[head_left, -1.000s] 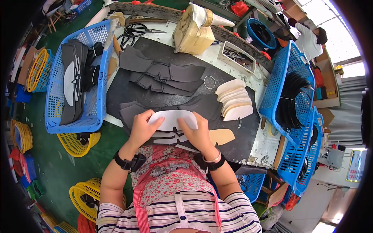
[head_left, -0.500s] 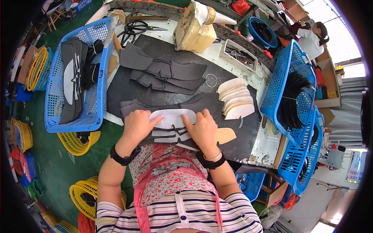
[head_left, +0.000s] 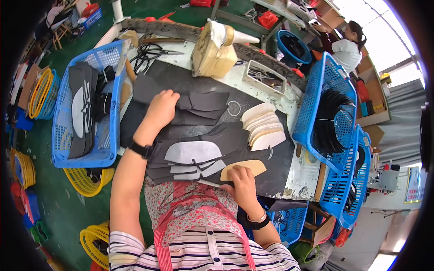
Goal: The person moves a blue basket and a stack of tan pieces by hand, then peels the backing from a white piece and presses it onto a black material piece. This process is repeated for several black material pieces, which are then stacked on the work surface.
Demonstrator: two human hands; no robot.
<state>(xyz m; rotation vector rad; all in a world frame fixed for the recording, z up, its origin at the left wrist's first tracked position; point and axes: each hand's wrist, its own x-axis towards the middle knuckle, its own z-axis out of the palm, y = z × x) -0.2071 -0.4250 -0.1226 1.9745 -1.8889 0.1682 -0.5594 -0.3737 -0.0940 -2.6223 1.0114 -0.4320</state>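
My left hand (head_left: 162,109) reaches over the far stack of dark grey sheet pieces (head_left: 203,101). Its fingers are bunched on the top piece, with the thumb hidden. By the table's near edge, my right hand (head_left: 243,184) grips a tan, round-topped flat piece (head_left: 254,168), fingers on top and thumb at its near edge. Between my arms lies another stack of dark grey pieces (head_left: 226,139). On that stack rests a whitish curved patch (head_left: 192,152), with several smaller light strips (head_left: 184,170) below it.
A fanned row of cream pieces (head_left: 264,126) lies right of the stacks. Behind are a yellowish glue container (head_left: 212,56), black scissors (head_left: 149,54) and a tool tray (head_left: 266,77). Blue baskets stand left (head_left: 86,156) and right (head_left: 316,104). Another person (head_left: 346,52) sits at the far right.
Both hands have left the whitish patch. My left hand has gone forward to the far dark grey stack, my right hand rightward and nearer to the tan piece. The view has shifted slightly.
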